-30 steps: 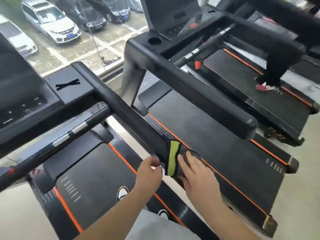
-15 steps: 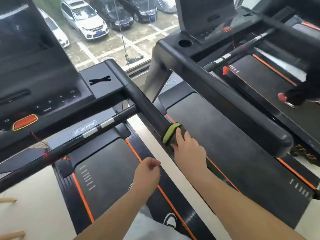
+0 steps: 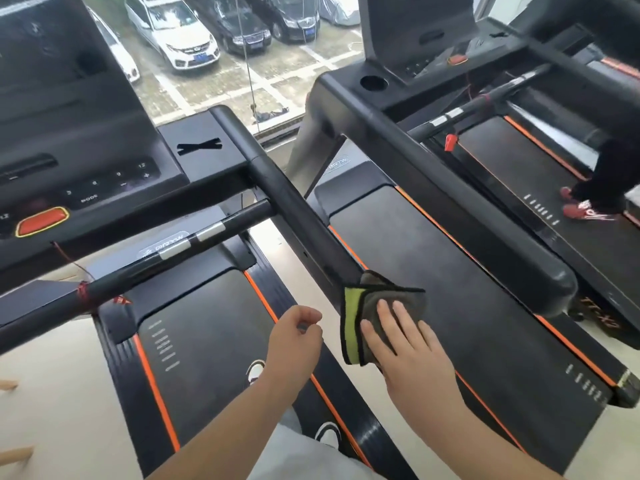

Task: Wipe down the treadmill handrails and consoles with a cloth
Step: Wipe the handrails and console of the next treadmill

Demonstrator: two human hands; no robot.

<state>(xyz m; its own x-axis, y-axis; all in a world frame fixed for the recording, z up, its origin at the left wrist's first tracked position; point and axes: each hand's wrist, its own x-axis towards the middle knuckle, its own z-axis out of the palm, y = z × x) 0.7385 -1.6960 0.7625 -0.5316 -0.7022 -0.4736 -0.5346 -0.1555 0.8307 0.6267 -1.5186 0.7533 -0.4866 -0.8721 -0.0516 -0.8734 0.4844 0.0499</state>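
- The right hand [image 3: 412,358] lies flat on the cloth [image 3: 377,296], its straight fingers pressing it onto the near end of the handrail [image 3: 287,202]; nothing is clenched.
- The cloth is grey with a green edge, folded and draped over that rail end, between the two treadmill belts.
- The left hand [image 3: 294,341] hangs just left of the cloth, fingers loosely curled, holding nothing and touching nothing.
- The rail runs from the cloth up and far-left to the console [image 3: 69,150], where a red button [image 3: 41,221] sits at the near-left edge.
- On the far-right treadmill, a person's red shoes [image 3: 585,211] stand on the belt.
- Parked cars [image 3: 180,39] show through the far window.
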